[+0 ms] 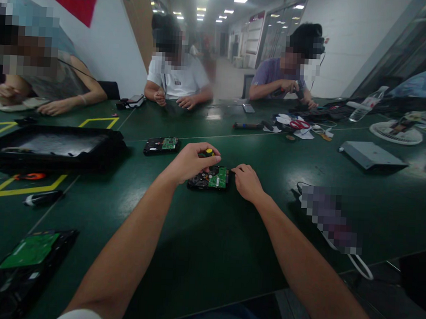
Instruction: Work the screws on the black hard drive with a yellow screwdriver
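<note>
A hard drive (217, 179) with a green circuit board lies board side up on the table in front of me. My left hand (195, 161) is closed around a screwdriver (209, 152) with a yellow-and-black handle, held over the drive's left part. The screwdriver's tip is hidden by my fingers and the drive. At the drive's right edge, my right hand (246, 180) has its fingers bent and pressed together; whatever they pinch, if anything, is too small to make out. Another hard drive (161, 145) rests just beyond my left hand.
Black trays (56, 146) stand at left, near a dark pen-like tool (43, 198). A larger circuit-board unit (29, 259) lies front left. To the right are a grey metal box (373, 155) and a pouch (329, 220). Several people sit across the green table (201, 254).
</note>
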Tool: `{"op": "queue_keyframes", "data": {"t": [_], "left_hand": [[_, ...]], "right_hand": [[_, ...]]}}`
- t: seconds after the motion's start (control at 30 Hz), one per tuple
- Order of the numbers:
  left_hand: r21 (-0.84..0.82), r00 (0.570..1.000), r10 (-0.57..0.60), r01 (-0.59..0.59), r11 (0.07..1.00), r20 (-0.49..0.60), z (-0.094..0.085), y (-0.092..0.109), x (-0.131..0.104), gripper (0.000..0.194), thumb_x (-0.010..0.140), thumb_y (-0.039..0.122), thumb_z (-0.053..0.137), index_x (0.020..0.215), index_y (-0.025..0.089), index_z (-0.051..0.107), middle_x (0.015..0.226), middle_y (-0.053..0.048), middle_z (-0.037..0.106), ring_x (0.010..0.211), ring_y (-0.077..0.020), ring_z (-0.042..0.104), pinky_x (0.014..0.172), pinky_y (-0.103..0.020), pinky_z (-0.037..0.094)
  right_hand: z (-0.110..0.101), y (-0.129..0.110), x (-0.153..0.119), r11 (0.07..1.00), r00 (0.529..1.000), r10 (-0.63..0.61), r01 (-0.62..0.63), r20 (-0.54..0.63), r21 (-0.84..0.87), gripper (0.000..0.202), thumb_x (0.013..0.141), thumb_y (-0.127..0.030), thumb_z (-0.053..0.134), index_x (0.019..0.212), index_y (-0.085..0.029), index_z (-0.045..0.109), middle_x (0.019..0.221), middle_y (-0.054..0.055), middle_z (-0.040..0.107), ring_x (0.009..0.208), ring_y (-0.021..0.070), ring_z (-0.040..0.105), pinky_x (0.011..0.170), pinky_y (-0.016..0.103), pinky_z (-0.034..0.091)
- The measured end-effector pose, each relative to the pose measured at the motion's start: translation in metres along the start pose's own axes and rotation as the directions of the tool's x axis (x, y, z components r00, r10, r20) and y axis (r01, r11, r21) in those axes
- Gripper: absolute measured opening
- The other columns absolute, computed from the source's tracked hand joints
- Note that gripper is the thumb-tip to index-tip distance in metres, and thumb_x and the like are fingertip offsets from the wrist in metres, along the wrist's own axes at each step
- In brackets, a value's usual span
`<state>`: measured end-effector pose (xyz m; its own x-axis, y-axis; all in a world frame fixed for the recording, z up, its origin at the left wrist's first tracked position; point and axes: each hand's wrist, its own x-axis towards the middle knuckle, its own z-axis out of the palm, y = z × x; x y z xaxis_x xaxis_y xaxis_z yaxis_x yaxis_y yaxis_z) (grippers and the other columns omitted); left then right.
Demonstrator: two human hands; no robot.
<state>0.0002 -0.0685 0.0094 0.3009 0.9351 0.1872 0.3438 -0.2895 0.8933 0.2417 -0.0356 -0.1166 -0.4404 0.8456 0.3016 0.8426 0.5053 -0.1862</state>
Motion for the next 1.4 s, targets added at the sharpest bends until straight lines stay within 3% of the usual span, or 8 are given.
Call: {"op": "queue_keyframes", "data": {"t": [0.13,0.3,0.5,0.67,0.83,1.03,1.23,1.4], "left_hand": [[-0.012,1.0,-0.001,0.001,1.0,0.001,0.0,0.0,0.0,0.025,0.085,0.039,0.074,0.098,0.019,0.074,0.075,-0.001,0.065,0.056,-0.0093,0.058,0.048,-0.02,0.044],[-0.025,1.0,0.005,-0.005,1.0,-0.003,0.001,-0.002,0.001,0.025,0.084,0.04,0.075,0.098,0.019,0.073,0.076,-0.001,0.065,0.055,-0.0094,0.058,0.048,-0.021,0.045],[-0.011,1.0,-0.002,0.002,1.0,-0.004,-0.001,-0.002,0.002,0.025,0.084,0.039,0.074,0.099,0.019,0.073,0.074,0.0,0.063,0.055,-0.01,0.058,0.048,-0.021,0.044],[-0.011,1.0,0.001,-0.001,1.0,-0.008,-0.002,0.002,0.0,0.024,0.085,0.039,0.074,0.097,0.018,0.073,0.075,-0.001,0.064,0.056,-0.01,0.058,0.05,-0.021,0.045],[-0.014,1.0,0.006,-0.006,1.0,-0.01,-0.003,0.003,-0.001,0.023,0.085,0.038,0.074,0.096,0.018,0.073,0.075,-0.001,0.064,0.057,-0.0102,0.059,0.051,-0.022,0.045],[-0.018,1.0,0.012,-0.012,1.0,-0.014,-0.005,0.002,-0.001,0.023,0.085,0.038,0.074,0.097,0.019,0.073,0.075,-0.001,0.064,0.056,-0.0097,0.058,0.051,-0.022,0.045],[-0.016,0.999,0.037,-0.037,0.999,-0.021,-0.005,0.003,-0.001,0.022,0.085,0.037,0.074,0.096,0.018,0.073,0.075,0.0,0.064,0.056,-0.0096,0.058,0.052,-0.022,0.046],[-0.007,0.999,0.03,-0.03,1.0,-0.03,-0.005,0.003,0.0,0.023,0.085,0.038,0.073,0.096,0.018,0.073,0.074,0.0,0.064,0.056,-0.0098,0.058,0.052,-0.022,0.046]], "right_hand": [[0.003,0.002,-0.001,1.0,1.0,0.018,-0.017,-0.024,0.017,0.045,0.103,-0.023,0.042,0.144,-0.017,0.059,0.147,0.015,0.054,0.134,0.0301,0.049,0.11,0.049,0.042],[0.009,0.004,0.001,0.999,0.999,-0.003,0.002,0.055,0.032,0.048,0.107,-0.033,0.038,0.15,-0.019,0.053,0.16,0.012,0.045,0.148,0.0306,0.038,0.118,0.053,0.034],[0.009,0.005,0.003,0.999,0.999,-0.026,0.025,0.039,0.028,0.046,0.106,-0.027,0.037,0.142,-0.012,0.06,0.149,0.016,0.057,0.139,0.0288,0.049,0.116,0.05,0.036],[0.004,0.006,0.002,0.999,1.0,-0.013,0.012,0.017,0.03,0.04,0.102,-0.02,0.041,0.13,-0.013,0.068,0.135,0.016,0.065,0.126,0.0288,0.055,0.109,0.047,0.043],[0.005,0.015,0.0,0.995,0.994,0.079,-0.075,-0.069,0.07,0.043,0.098,-0.016,0.042,0.135,-0.015,0.066,0.132,0.016,0.063,0.12,0.0282,0.055,0.104,0.046,0.046],[0.006,0.032,-0.003,0.975,0.972,0.222,-0.22,-0.071,0.038,0.054,0.089,-0.011,0.047,0.14,-0.015,0.063,0.131,0.017,0.061,0.122,0.0331,0.052,0.104,0.051,0.045],[0.006,0.025,-0.002,0.992,0.992,0.122,-0.122,-0.034,0.004,0.045,0.101,-0.027,0.045,0.14,-0.019,0.065,0.13,0.016,0.06,0.119,0.0336,0.051,0.099,0.052,0.045],[0.005,0.022,-0.001,0.998,0.998,0.059,-0.059,-0.031,0.004,0.04,0.103,-0.028,0.043,0.13,-0.023,0.073,0.12,0.014,0.065,0.112,0.0314,0.054,0.094,0.049,0.045]]}}
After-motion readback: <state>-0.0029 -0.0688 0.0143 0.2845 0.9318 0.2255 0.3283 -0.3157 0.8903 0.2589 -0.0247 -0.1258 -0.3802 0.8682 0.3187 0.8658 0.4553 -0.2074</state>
